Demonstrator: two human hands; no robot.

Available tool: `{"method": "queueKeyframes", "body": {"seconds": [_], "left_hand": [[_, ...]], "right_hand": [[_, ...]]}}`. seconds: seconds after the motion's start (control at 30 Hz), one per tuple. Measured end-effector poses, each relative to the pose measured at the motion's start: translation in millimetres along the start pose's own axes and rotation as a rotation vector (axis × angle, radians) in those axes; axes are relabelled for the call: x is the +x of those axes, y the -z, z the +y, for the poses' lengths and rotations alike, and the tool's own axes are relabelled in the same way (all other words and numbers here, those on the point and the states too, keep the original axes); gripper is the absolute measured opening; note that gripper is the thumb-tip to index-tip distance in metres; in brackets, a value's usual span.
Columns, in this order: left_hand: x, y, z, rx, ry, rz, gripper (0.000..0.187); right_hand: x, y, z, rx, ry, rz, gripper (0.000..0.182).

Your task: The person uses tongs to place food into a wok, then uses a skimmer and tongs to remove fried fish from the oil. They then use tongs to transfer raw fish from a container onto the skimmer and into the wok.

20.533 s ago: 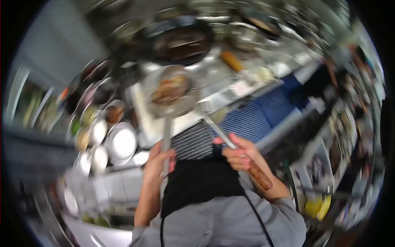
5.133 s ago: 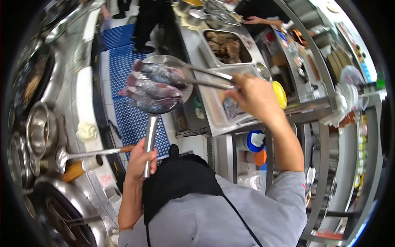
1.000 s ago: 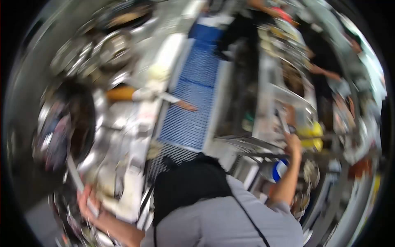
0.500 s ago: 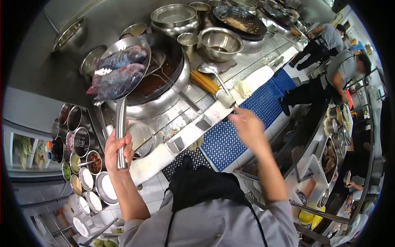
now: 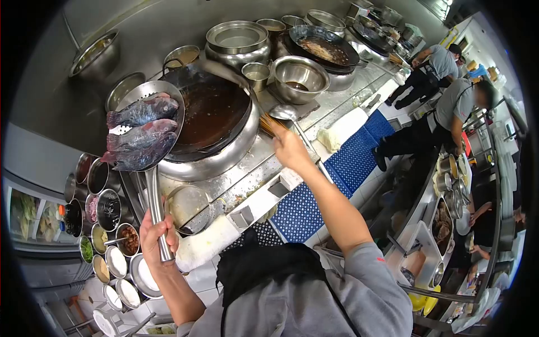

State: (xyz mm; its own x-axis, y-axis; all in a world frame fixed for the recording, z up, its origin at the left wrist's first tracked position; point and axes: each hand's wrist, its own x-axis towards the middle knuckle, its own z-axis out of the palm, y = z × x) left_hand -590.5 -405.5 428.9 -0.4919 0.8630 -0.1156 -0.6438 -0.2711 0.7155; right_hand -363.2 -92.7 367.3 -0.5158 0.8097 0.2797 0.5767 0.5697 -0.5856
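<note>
Fish lie piled in a perforated skimmer, held level beside the wok; left hand fingers clamp its handle. Right hand reaches the ladle near the table's front edge; its fingers' grip I cannot tell.

Steel-walled kitchen line, blue perforated floor mats, white tiled floor, bright light.

The person's left hand grips the long steel handle of a perforated skimmer holding three whole raw fish, raised beside a dark wok. The right hand reaches over the counter to a ladle. Small condiment bowls sit at lower left.
</note>
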Motion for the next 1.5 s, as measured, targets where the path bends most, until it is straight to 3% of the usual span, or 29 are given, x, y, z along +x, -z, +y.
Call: {"method": "queueKeyframes", "body": {"seconds": [0.03,0.17,0.43,0.7,0.77,0.83,0.87,0.9,0.97,1.0,1.07,1.17,1.2,1.23,1.33,1.4,1.5], "left_hand": [[0.9,1.9,-1.4,-0.001,-0.002,-0.012,0.057],[-1.7,-3.5,-7.1,-0.05,0.01,0.0,0.056],[-8.9,-22.5,-27.9,-0.096,0.015,-0.024,0.055],[-0.6,-38.1,-45.8,-0.055,0.041,0.017,0.06],[8.5,-26.9,-47.1,-0.041,0.092,-0.045,0.06],[16.2,-22.9,-42.4,0.046,0.148,-0.067,0.061],[17.1,-28.1,-43.7,0.069,0.134,-0.042,0.057],[28.1,-7.1,-40.0,-0.045,0.22,-0.129,0.057],[38.3,4.6,-36.6,-0.025,0.231,-0.156,0.056],[49.9,17.0,-21.5,-0.214,0.488,-0.251,0.022],[61.4,26.8,-24.6,-0.286,0.434,-0.323,0.022],[65.7,13.6,-14.9,-0.154,0.519,-0.222,0.022],[66.3,12.5,-13.7,-0.133,0.536,-0.199,0.023],[63.4,2.6,-16.4,-0.047,0.471,-0.147,0.023],[75.4,17.3,-16.9,-0.098,0.452,-0.156,0.023],[78.7,12.5,-14.6,-0.021,0.449,-0.132,0.02],[72.3,-15.1,-28.9,-0.024,0.405,-0.106,0.022]], "right_hand": [[6.3,-7.4,22.0,0.133,0.015,-0.001,0.044],[13.0,35.6,-2.7,0.703,-0.479,-0.287,0.042],[5.7,86.8,46.4,1.117,-0.563,-0.235,0.02],[50.4,84.5,186.1,1.303,-0.724,-0.201,0.023],[37.0,97.9,176.1,1.199,-0.758,-0.149,0.031],[22.9,105.2,205.1,0.57,-0.595,-0.207,0.048],[-3.8,122.2,191.7,0.268,-0.554,0.009,0.055],[-33.6,140.3,185.4,0.101,-0.382,0.171,0.059],[-104.1,209.1,155.5,0.151,-0.369,0.246,0.042],[-144.4,242.4,140.9,0.07,-0.401,0.33,0.033],[-231.2,291.0,145.6,-0.224,-0.6,0.469,0.026],[-354.7,349.8,152.6,-0.503,-1.167,0.474,0.025],[-385.8,353.6,149.8,-0.669,-1.215,0.498,0.025],[-412.4,350.9,148.1,-0.739,-1.292,0.452,0.032],[-409.4,312.3,117.9,-0.783,-1.157,0.398,0.048],[-388.9,281.9,114.1,-0.832,-1.123,0.128,0.062],[-358.0,252.0,123.2,-1.163,-1.176,-0.411,0.052]]}}
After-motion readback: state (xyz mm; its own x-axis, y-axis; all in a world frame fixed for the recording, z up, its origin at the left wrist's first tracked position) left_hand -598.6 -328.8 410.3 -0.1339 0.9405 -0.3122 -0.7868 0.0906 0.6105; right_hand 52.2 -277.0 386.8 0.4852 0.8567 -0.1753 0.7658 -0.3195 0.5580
